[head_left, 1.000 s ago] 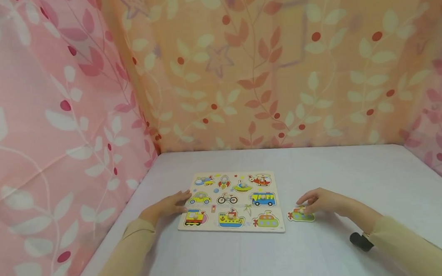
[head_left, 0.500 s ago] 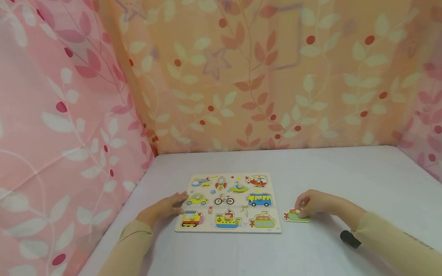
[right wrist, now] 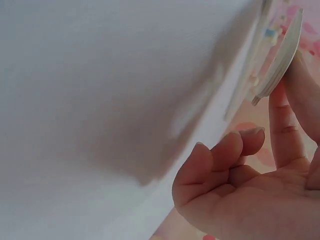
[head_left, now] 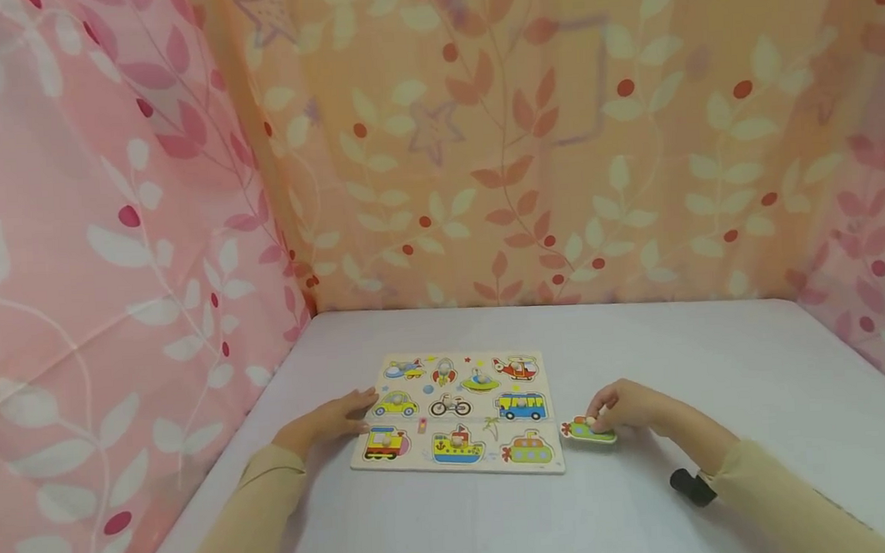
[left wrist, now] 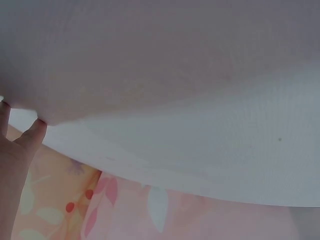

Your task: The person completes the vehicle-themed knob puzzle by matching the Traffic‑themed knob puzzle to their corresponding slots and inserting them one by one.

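Right hand (head_left: 630,407) pinches the piece (head_left: 587,430) just right of the board (head_left: 457,413). Left hand (head_left: 337,417) flat, fingers straight, at board's left edge.

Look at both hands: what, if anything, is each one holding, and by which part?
The right hand pinches a green puzzle piece by its small knob, beside the puzzle board. The left hand holds nothing; it rests flat against the board's left edge.

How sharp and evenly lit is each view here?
Head view: soft, even light, mild wide-angle bend, puzzle board and both hands readable. Left wrist view: mostly blurred white table. Right wrist view: right hand fairly sharp, puzzle piece blurred at close range.
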`<action>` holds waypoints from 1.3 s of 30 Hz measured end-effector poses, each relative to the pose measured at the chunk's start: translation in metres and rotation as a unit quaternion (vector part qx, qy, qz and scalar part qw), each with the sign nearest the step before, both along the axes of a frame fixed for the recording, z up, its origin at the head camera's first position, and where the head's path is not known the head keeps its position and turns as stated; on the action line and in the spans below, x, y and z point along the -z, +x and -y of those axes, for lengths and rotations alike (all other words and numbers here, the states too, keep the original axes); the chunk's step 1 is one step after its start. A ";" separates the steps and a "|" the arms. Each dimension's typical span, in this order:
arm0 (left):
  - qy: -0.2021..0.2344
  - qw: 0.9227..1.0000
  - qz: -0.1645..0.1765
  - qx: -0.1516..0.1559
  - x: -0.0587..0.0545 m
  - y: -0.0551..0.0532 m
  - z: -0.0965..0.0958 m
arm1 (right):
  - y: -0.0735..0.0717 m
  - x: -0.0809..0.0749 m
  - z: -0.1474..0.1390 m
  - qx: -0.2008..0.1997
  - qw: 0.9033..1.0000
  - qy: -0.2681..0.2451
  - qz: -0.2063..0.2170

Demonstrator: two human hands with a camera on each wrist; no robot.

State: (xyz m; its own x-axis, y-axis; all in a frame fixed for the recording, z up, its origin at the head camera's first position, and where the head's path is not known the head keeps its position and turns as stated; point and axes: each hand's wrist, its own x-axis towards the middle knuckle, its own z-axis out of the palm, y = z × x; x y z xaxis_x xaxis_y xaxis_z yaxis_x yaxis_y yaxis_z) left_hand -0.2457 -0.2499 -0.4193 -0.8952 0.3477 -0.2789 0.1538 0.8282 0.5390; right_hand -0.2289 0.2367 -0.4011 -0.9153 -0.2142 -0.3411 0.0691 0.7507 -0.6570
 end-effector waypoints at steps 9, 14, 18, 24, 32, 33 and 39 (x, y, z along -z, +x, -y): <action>-0.014 1.000 -0.003 0.013 0.000 -0.002 -0.001 | 0.006 -0.014 0.022 0.008 1.000 -0.009 -0.009; -0.023 1.000 -0.005 0.017 0.000 -0.002 -0.003 | 0.009 -0.016 0.037 0.000 0.999 -0.025 -0.030; -0.030 0.999 0.008 0.009 0.001 0.004 -0.003 | 0.015 -0.010 0.052 -0.004 0.998 -0.044 -0.039; -0.028 1.000 0.001 0.013 0.001 0.013 -0.003 | 0.023 0.001 0.067 0.003 0.998 -0.044 -0.039; -0.028 0.999 -0.001 0.024 -0.002 0.016 -0.006 | 0.032 0.008 0.075 -0.001 0.999 -0.039 -0.027; -0.030 0.999 0.000 0.025 -0.002 0.016 -0.006 | 0.034 0.009 0.076 -0.002 0.999 -0.038 -0.027; -0.038 0.999 0.001 0.023 -0.001 0.019 -0.006 | 0.038 0.011 0.082 -0.035 0.999 -0.021 -0.032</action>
